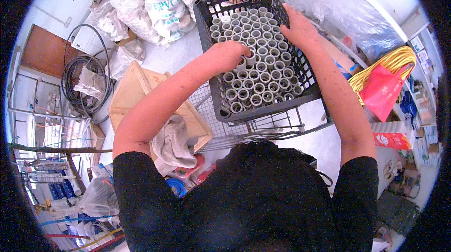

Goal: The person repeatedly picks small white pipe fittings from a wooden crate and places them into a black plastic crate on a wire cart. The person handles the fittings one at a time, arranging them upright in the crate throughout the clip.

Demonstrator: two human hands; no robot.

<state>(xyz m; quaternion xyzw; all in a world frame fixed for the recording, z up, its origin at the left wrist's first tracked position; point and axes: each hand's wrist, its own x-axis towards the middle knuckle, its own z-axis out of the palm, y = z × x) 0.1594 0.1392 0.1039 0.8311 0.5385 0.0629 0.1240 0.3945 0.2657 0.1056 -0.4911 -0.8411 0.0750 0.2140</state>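
Observation:
A black plastic crate (pixel 210 75) with lattice walls stands in front of me, tilted in the view. Rows of grey plastic pipe fittings (pixel 259 87) fill it, most with their round open ends facing up. My left hand (pixel 230 56) reaches over the crate's left wall, its fingers closed around a grey fitting (pixel 250 57) near the middle that sits a little higher than its neighbours. Part of that grip is hidden by the hand itself. On the far right side, my right hand (pixel 299 28) grasps the crate's rim, thumb inside.
Under the crate is a wire-mesh cart (pixel 225 105). A wooden box (pixel 132 86) with a grey cloth (pixel 174 142) sits to the left. White sacks (pixel 165 8) lie beyond, near a black cable coil (pixel 86 86). At right are a yellow cable coil (pixel 391 60) and a red bag (pixel 382 89).

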